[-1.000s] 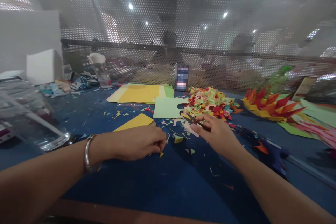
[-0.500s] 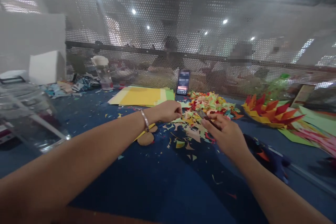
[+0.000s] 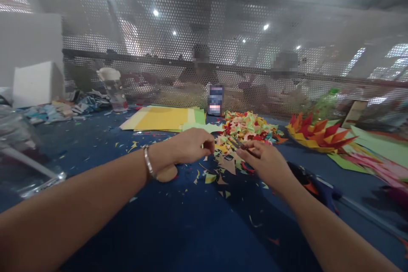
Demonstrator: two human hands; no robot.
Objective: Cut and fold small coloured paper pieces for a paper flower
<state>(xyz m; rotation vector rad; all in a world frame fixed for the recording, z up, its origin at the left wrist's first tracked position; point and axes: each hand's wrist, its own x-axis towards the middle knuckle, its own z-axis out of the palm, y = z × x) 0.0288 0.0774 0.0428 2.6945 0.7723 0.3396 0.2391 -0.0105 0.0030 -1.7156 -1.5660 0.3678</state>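
Note:
My left hand (image 3: pixel 188 146), with a metal bangle on its wrist, hovers over the blue table (image 3: pixel 178 229) with its fingers pinched together; what they hold is too small to name. My right hand (image 3: pixel 266 161) is closed on small dark scissors (image 3: pixel 237 143), whose blades point toward the left hand. Both hands sit at the near edge of a heap of coloured paper cuttings (image 3: pixel 247 129). A pale green paper sheet (image 3: pixel 204 127) lies just behind the left hand. Paper scraps (image 3: pixel 223 165) are scattered between the hands.
Yellow and green sheets (image 3: pixel 162 118) lie at the back, beside a propped phone (image 3: pixel 216 100). Folded orange and red paper pieces (image 3: pixel 318 134) sit at the right. A clear container (image 3: pixel 22 153) stands left, a cup (image 3: pixel 111 87) farther back. People sit beyond a perforated metal screen (image 3: pixel 223 51).
My left hand went from the near table forward to the paper heap, then drew back a little toward the right hand. The right hand lifted the scissors off the table.

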